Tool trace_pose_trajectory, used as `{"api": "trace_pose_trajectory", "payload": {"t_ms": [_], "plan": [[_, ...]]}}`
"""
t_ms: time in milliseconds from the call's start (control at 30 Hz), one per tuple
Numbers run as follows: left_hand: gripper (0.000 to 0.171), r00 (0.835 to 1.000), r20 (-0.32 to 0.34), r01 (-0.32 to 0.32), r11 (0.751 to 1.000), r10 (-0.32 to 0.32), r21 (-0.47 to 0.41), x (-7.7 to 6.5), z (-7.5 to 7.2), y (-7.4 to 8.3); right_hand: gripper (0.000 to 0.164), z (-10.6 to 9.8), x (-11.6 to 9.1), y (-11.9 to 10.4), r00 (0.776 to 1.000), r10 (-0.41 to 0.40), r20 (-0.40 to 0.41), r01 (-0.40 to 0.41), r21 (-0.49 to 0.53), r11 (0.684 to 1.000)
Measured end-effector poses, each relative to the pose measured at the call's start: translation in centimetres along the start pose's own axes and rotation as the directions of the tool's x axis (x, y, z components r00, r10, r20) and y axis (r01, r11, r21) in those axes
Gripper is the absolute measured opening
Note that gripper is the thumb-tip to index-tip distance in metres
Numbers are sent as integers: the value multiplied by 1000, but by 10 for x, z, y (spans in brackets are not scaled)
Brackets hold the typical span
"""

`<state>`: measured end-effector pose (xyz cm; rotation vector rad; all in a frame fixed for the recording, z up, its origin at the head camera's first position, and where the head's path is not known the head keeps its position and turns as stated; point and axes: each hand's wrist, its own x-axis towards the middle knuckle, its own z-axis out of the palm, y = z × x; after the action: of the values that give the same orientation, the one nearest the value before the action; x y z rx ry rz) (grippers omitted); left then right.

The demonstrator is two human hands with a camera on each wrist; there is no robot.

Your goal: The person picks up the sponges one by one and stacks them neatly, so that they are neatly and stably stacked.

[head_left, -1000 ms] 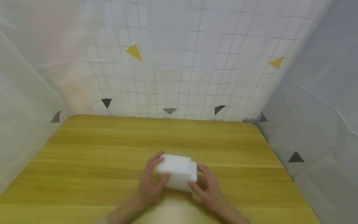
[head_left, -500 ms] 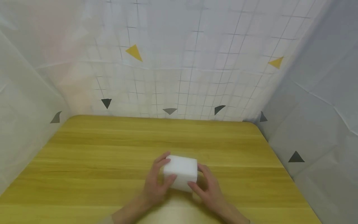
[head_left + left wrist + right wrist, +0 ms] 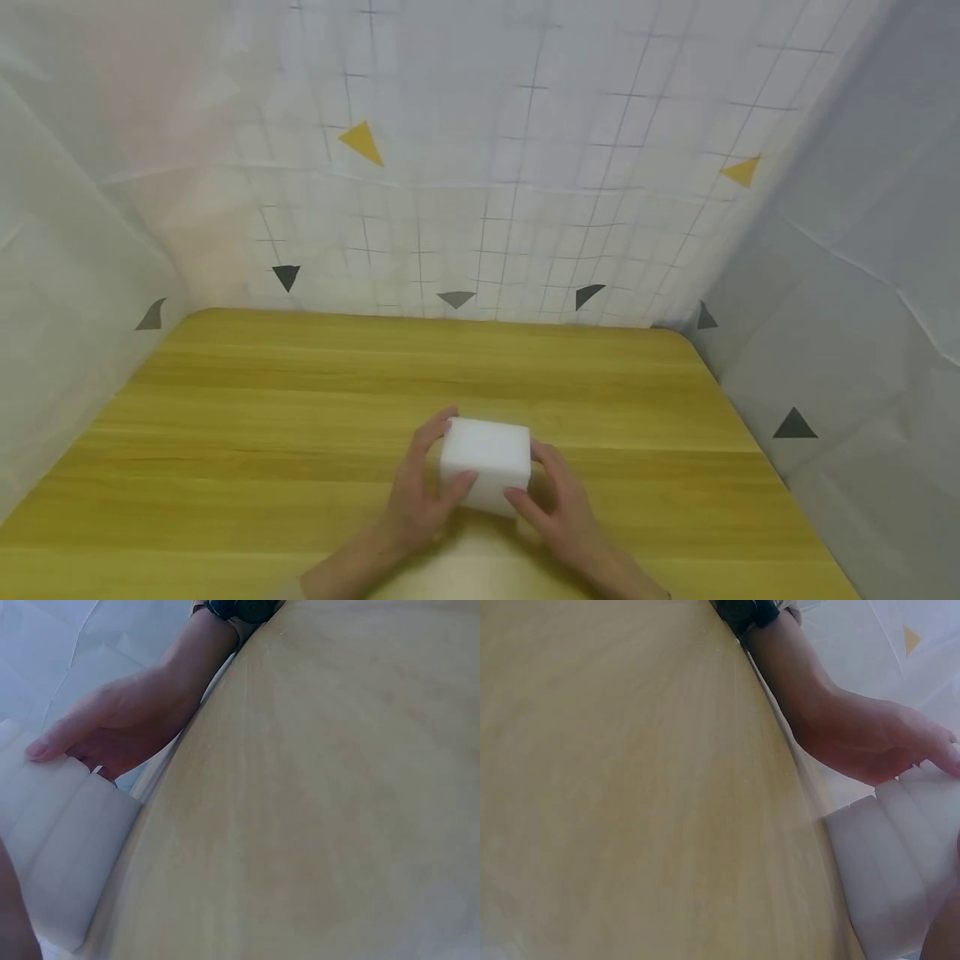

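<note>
A stack of white slabs (image 3: 487,447), foam-like with rounded edges, stands on the table near its front middle. My left hand (image 3: 422,493) grips its left side, thumb on the front face and fingers round the back corner. On the right, my right hand (image 3: 561,507) holds the stack between thumb and fingers. Seam lines between the layers show on the stacked slabs (image 3: 79,851) in the left wrist view. From the right wrist, the lowest slab (image 3: 881,877) juts out a little past those above. The fingers behind the stack are partly hidden.
The wooden table (image 3: 300,367) has rounded far corners. Behind it hangs a white grid-lined sheet (image 3: 480,167) with yellow and dark triangles. A pale grey sheet (image 3: 862,275) bounds the right side, and another sheet (image 3: 67,292) the left.
My left hand has moved right, sliding the upper white slab across until its right edge lines up with the part my right hand holds. The right hand has stayed nearly still.
</note>
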<state>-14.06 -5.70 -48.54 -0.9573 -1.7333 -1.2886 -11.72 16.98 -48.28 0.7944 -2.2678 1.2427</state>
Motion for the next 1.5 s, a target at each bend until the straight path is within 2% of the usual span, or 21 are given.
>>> {"api": "trace_pose_trajectory", "payload": {"t_ms": [167, 400, 500, 833, 1000, 1100, 1300, 1500], "plan": [[71, 992, 52, 116, 993, -115, -21, -1, -2, 3, 63, -1, 2, -1, 1000, -3, 12, 3, -4, 1000], [74, 956, 116, 272, 962, -270, -6, -4, -3, 4, 63, 0, 2, 0, 1000, -2, 12, 2, -9, 1000], [73, 946, 128, 298, 954, -297, 8, -4, -3, 4, 63, 0, 2, 1, 1000, 13, 15, -12, -11, 1000], [76, 939, 153, 309, 951, -308, 14, -3, -2, 7, 65, 0, -1, 3, 1000, 15, 10, -15, -28, 999], [77, 941, 156, 304, 953, -301, 7, -5, 0, 2, 65, 0, 0, 3, 1000, 22, 8, -22, -24, 999], [78, 941, 160, 301, 954, -298, 7, -6, 0, 3, 64, 0, -2, 2, 999, 38, 15, -38, -22, 999], [80, 949, 153, 276, 961, -276, 20, -5, -2, 5, 65, 0, -2, 3, 1000, 19, 18, -18, -21, 1000], [80, 947, 152, 278, 960, -281, 41, -4, -2, 5, 64, 0, -2, 4, 997, 60, 40, -59, -21, 998]]}}
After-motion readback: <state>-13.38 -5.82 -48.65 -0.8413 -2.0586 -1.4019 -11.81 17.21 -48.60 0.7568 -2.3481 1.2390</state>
